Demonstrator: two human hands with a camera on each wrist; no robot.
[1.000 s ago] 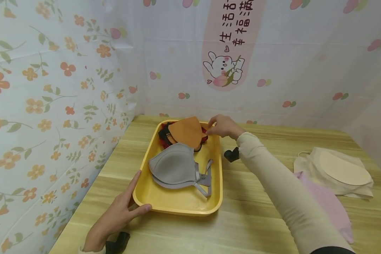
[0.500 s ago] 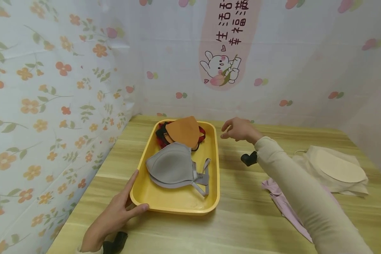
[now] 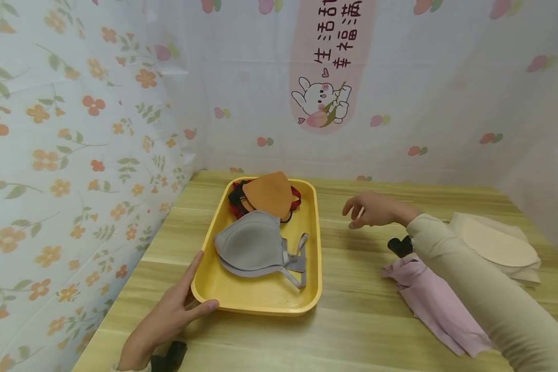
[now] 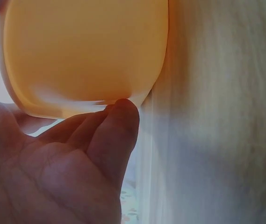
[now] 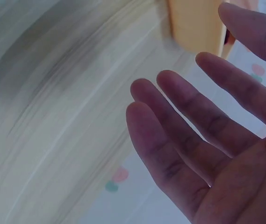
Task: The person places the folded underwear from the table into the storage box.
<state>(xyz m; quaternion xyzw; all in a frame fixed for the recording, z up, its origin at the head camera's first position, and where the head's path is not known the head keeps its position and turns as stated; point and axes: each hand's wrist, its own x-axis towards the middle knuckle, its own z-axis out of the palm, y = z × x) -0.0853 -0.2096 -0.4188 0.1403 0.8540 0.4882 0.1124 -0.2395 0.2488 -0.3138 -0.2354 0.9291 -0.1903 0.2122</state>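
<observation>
A yellow plastic tray stands on the wooden table in the head view. My left hand holds its near left corner, thumb at the front rim and fingers along the left wall. In the left wrist view, fingertips press the tray's wall. Inside the tray lies a folded grey bra, its straps to the right. Behind it an orange bra lies over red and black fabric. My right hand hovers right of the tray with relaxed fingers and nothing in them.
A lilac garment lies rumpled on the table, partly under the right sleeve in view. Farther right is a folded beige garment. Patterned curtains close off the table's back and left side.
My right hand has drawn away from the tray's far end, rightward and slightly nearer. More of the lilac garment shows. The left hand stays at the tray's corner.
</observation>
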